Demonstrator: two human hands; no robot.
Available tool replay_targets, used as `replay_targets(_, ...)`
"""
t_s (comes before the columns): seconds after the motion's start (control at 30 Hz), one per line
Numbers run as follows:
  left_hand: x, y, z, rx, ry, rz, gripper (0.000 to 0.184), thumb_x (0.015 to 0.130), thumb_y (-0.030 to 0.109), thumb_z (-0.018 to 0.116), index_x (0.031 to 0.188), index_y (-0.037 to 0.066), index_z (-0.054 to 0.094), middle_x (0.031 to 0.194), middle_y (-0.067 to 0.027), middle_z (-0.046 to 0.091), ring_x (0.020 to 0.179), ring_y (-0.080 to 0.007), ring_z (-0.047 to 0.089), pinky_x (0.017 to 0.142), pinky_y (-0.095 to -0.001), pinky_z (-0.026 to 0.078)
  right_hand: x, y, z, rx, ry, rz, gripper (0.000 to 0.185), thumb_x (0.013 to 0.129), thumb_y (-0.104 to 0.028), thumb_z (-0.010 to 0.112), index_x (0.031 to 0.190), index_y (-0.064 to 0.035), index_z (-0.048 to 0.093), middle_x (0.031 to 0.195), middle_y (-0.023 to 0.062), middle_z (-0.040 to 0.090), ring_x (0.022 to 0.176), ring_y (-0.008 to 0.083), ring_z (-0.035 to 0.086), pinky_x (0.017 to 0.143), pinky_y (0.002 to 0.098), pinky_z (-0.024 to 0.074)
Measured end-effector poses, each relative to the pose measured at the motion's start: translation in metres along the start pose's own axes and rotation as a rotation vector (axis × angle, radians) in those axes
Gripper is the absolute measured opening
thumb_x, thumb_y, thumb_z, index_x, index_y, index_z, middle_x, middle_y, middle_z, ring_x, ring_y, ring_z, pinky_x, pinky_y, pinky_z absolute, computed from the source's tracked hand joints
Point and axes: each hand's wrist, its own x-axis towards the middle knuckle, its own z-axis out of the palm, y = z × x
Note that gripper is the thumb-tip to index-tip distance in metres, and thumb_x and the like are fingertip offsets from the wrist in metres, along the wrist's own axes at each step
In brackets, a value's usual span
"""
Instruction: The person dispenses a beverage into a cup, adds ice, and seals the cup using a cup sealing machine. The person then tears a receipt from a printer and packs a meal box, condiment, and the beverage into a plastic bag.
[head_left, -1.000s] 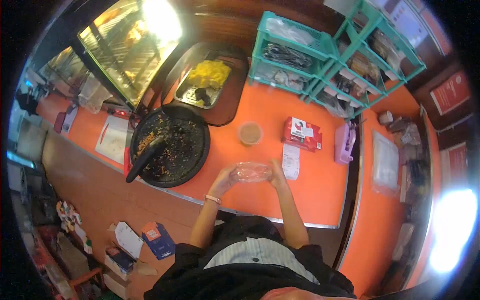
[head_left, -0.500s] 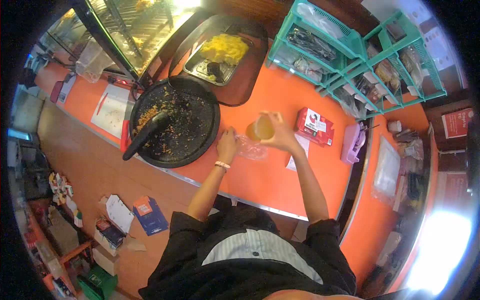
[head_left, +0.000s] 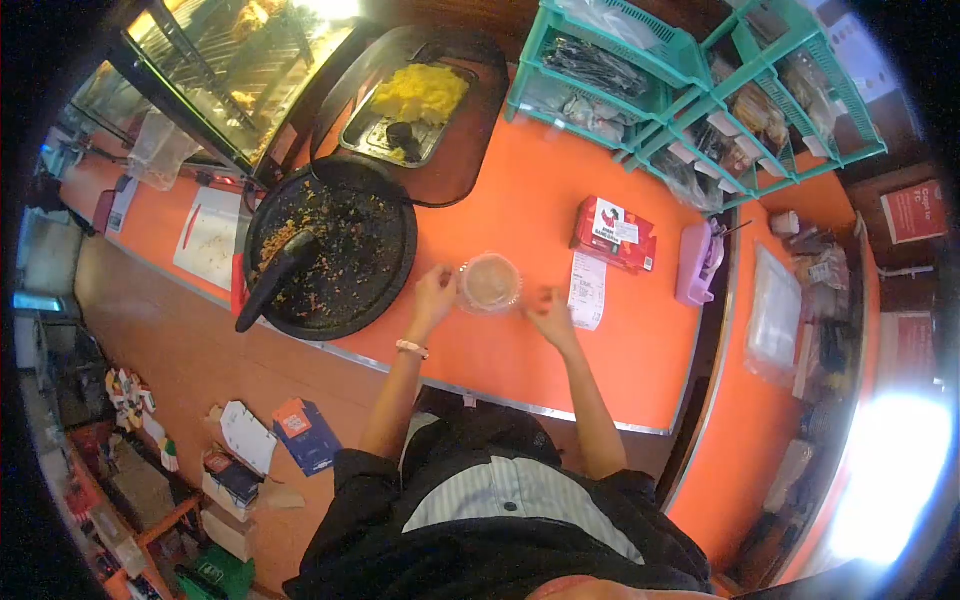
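Head view: a round tub (head_left: 489,282) with pale brown contents stands on the orange tabletop (head_left: 640,350), between the person's two hands, with clear plastic (head_left: 472,304) around its edge. The left hand (head_left: 436,293), a bracelet (head_left: 412,349) on its wrist, has its fingers curled in at the tub's left side; whether they pinch the plastic, I cannot tell. The right hand (head_left: 551,318) is just off the tub's right side, blurred, fingers bent narrow; I cannot tell if it holds anything.

Near the right hand lies a printed receipt (head_left: 586,292), with a red box (head_left: 618,235) beyond it and a lilac holder (head_left: 697,265) farther right. To the left sits a black stone bowl (head_left: 350,270) of scattered bits, a dark pestle (head_left: 280,277) leaning over its rim. Behind are a metal tray (head_left: 366,132) of yellow food (head_left: 420,92) and teal baskets (head_left: 675,128).
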Motion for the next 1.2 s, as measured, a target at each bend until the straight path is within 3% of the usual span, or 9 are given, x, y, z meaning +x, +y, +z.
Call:
replay_targets(0.13, 0.007, -0.013, 0.006, -0.373, -0.151, -0.011, 0.018, 0.087, 0.018, 0.054, 0.083, 0.002, 0.059, 0.066, -0.0012, 0.057, 0.059, -0.0112, 0.053, 0.055, -0.0252, 0.042, -0.001, 0.015, 0.034, 0.04, 0.027, -0.078, 0.053, 0.077, -0.023, 0.066, 0.118, -0.0023, 0.042, 0.092, 0.0115, 0.057, 0.076, 0.023, 0.06, 0.065, 0.0351, 0.0523)
replay_targets(0.33, 0.013, 0.018, 0.003, -0.628, -0.123, 0.054, 0.019, 0.09, 0.017, 0.052, 0.08, 0.001, 0.057, 0.066, 0.003, 0.053, 0.06, -0.0047, 0.049, 0.053, -0.0202, 0.039, -0.009, -0.029, 0.003, 1.124, 0.134, 0.379, 0.016, 0.085, -0.015, 0.053, 0.091, -0.0007, 0.056, 0.081, 0.0102, 0.058, 0.075, 0.0181, 0.061, 0.054, 0.032, 0.0529)
replay_targets(0.4, 0.007, 0.05, 0.005, -0.483, -0.019, 0.049, 0.019, 0.089, 0.017, 0.053, 0.076, 0.003, 0.054, 0.066, 0.0035, 0.053, 0.06, -0.004, 0.048, 0.052, -0.0201, 0.038, -0.015, -0.038, 0.008, 0.607, 0.112, 0.273, 0.015, 0.085, -0.015, 0.053, 0.085, -0.001, 0.058, 0.079, 0.0089, 0.058, 0.075, 0.0168, 0.062, 0.053, 0.0311, 0.0528)
replay_targets(0.5, 0.013, 0.042, 0.011, -0.325, 0.018, 0.125, 0.021, 0.086, 0.019, 0.056, 0.072, 0.003, 0.053, 0.062, 0.0019, 0.052, 0.057, -0.0046, 0.047, 0.05, -0.0228, 0.038, 0.011, 0.016, 0.055, 0.433, -0.134, 0.243, 0.016, 0.085, -0.015, 0.054, 0.091, -0.001, 0.056, 0.081, 0.0088, 0.059, 0.075, 0.0173, 0.062, 0.054, 0.0311, 0.0528)
replay_targets(0.63, 0.007, 0.043, -0.001, 0.076, 0.051, 0.214, 0.022, 0.082, 0.019, 0.06, 0.071, 0.002, 0.053, 0.057, -0.0009, 0.05, 0.054, -0.0051, 0.047, 0.049, -0.0259, 0.039, -0.006, -0.013, 0.034, 0.741, -0.024, 0.287, 0.017, 0.086, -0.016, 0.054, 0.093, -0.0009, 0.055, 0.081, 0.0085, 0.059, 0.072, 0.0168, 0.061, 0.06, 0.0305, 0.0527)
replay_targets(0.8, 0.004, 0.077, -0.014, 0.081, -0.054, 0.182, 0.019, 0.08, 0.018, 0.063, 0.075, 0.001, 0.055, 0.058, -0.0048, 0.053, 0.053, -0.0095, 0.049, 0.049, -0.0267, 0.038, -0.009, -0.071, 0.001, 0.903, 0.274, -0.201, 0.014, 0.087, -0.011, 0.052, 0.096, -0.0007, 0.054, 0.077, 0.0063, 0.057, 0.062, 0.0139, 0.057, 0.06, 0.0273, 0.0501)
replay_targets(1.03, -0.016, 0.193, -0.047, 0.013, -0.44, 0.339, 0.016, 0.084, 0.011, 0.058, 0.091, -0.002, 0.059, 0.084, -0.0109, 0.066, 0.079, -0.018, 0.064, 0.07, -0.0284, 0.05, -0.046, -0.194, -0.067, 0.84, 0.015, -0.355, 0.018, 0.084, -0.008, 0.056, 0.1, -0.001, 0.051, 0.071, 0.0041, 0.051, 0.057, 0.0138, 0.05, 0.057, 0.0283, 0.0439)
replay_targets(1.1, -0.012, 0.185, -0.045, 0.029, -0.415, 0.397, 0.017, 0.083, 0.012, 0.058, 0.094, -0.001, 0.06, 0.091, -0.0116, 0.064, 0.083, -0.019, 0.063, 0.073, -0.0296, 0.049, -0.038, -0.193, -0.06, 0.164, 0.21, -0.58, 0.02, 0.076, -0.006, 0.058, 0.093, 0.0017, 0.053, 0.068, 0.0114, 0.055, 0.058, 0.0207, 0.055, 0.057, 0.0337, 0.0448)
replay_targets(1.2, -0.003, 0.166, -0.047, 0.078, -0.348, 0.639, 0.02, 0.081, 0.011, 0.059, 0.098, 0.0, 0.059, 0.099, -0.0116, 0.062, 0.092, -0.0209, 0.06, 0.075, -0.0316, 0.049, -0.004, -0.168, -0.035, -0.012, 0.273, -0.54, 0.019, 0.071, -0.007, 0.06, 0.088, 0.0024, 0.055, 0.073, 0.0175, 0.057, 0.065, 0.0289, 0.058, 0.062, 0.0375, 0.0457)
